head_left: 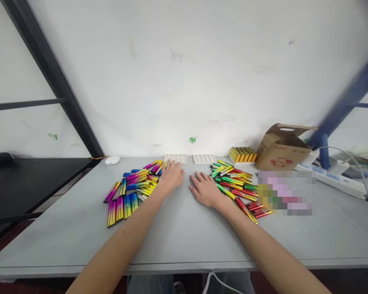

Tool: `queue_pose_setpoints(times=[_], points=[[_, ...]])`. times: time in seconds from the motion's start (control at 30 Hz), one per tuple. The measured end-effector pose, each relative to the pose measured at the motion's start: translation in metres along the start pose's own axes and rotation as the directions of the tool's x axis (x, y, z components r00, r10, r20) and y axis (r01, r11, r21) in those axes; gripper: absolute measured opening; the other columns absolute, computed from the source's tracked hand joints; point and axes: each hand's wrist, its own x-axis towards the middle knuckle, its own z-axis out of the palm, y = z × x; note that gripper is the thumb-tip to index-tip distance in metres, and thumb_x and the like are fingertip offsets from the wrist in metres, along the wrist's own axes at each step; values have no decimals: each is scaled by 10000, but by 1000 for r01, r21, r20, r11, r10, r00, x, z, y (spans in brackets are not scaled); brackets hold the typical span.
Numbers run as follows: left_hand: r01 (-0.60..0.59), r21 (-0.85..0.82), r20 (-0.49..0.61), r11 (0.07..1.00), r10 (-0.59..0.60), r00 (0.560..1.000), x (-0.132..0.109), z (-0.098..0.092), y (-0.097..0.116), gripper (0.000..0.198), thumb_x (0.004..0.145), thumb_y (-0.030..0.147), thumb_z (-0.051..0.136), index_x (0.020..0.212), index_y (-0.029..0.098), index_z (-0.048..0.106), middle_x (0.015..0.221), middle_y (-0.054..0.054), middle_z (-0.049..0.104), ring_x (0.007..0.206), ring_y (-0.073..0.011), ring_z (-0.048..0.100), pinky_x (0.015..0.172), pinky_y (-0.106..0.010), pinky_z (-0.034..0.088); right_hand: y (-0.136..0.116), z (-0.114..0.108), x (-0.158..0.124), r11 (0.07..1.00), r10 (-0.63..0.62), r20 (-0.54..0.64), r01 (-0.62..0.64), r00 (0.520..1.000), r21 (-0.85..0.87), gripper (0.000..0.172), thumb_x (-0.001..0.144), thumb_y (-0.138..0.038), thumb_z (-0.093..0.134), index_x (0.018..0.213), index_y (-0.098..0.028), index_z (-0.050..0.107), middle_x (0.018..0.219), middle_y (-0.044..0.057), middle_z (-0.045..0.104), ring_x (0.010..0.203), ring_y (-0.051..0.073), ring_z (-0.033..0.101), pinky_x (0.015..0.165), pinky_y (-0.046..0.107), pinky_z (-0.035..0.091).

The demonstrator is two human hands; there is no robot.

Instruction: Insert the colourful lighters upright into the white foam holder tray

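Beside the carton point(277, 154), a white tray point(243, 163) holds upright yellow cylinders point(243, 156) — both hands point(172, 175) point(205, 190) unclenched, beside shiny lighters point(138, 177).

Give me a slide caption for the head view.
Left hand at one pile of shiny sticks, right hand at another pile, white trays beyond.
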Motion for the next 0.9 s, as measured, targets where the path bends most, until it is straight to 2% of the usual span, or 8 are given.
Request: queue_pose_setpoints(times=[0.1,0.23,0.3,0.47,0.63,0.7,0.8,0.9], points=[[18,21,28,1000,-18,999,15,-1,1,476,969,336,360,1342,74,496,1449,-225,469,1429,-380,298,1124,-591,253,1,0,1,1000,-11,-14,11,1000,-1,498,1000,-429,311,1395,-166,463,1470,159,441,1355,304,379,1086,452,328],[10,1,189,1000,-10,982,26,0,5,610,968,435,322,1482,108,353,1514,-186,411,1464,-390,212,1145,-642,155,3,0,1,999,-32,-18,31,999,-6,510,999,-439,313,1393,-156,469,1461,165,450,1346,311,385,1082,459,335],[-20,-13,214,1000,22,977,25,1,6,616,972,445,305,1501,130,328,1533,-168,390,1464,-390,214,1144,-654,138,4,1,2,999,-37,-18,37,999,-8,521,997,-439,316,1402,-147,466,1463,167,451,1353,322,382,1086,467,336],[-182,-39,154,983,186,970,10,1,8,523,987,372,301,1463,174,389,1532,-137,401,1431,-343,316,1157,-635,138,4,2,2,1000,-26,-10,26,1000,12,552,988,-428,334,1450,-140,419,1506,162,420,1384,350,367,1106,499,324],[-278,-40,108,960,281,954,-13,-1,8,462,998,329,303,1420,193,434,1531,-134,401,1405,-339,353,1125,-697,139,6,1,3,996,41,-39,-38,998,81,730,959,-432,398,1541,-51,176,1603,226,191,1440,344,306,1109,479,342],[-328,-62,86,943,332,939,-22,-4,8,463,1004,321,297,1431,190,418,1531,-128,402,1403,-332,354,1132,-695,125,9,1,4,996,34,-74,-28,997,89,733,961,-402,396,1538,-19,155,1608,237,157,1463,336,260,1120,463,335],[-396,-115,84,911,406,910,-36,-12,7,460,994,269,313,1439,206,410,1522,-106,420,1387,-321,375,1139,-679,155,15,1,5,997,8,-116,1,993,71,660,966,-325,381,1519,-7,214,1594,232,216,1473,320,237,1158,447,287],[-462,-169,87,871,480,873,-50,-22,5,428,975,217,331,1367,240,502,1467,-68,496,1339,-309,429,1130,-643,232,24,1,4,999,-17,-129,23,991,45,537,969,-272,361,1460,-56,371,1531,187,381,1447,325,285,1170,461,260]])
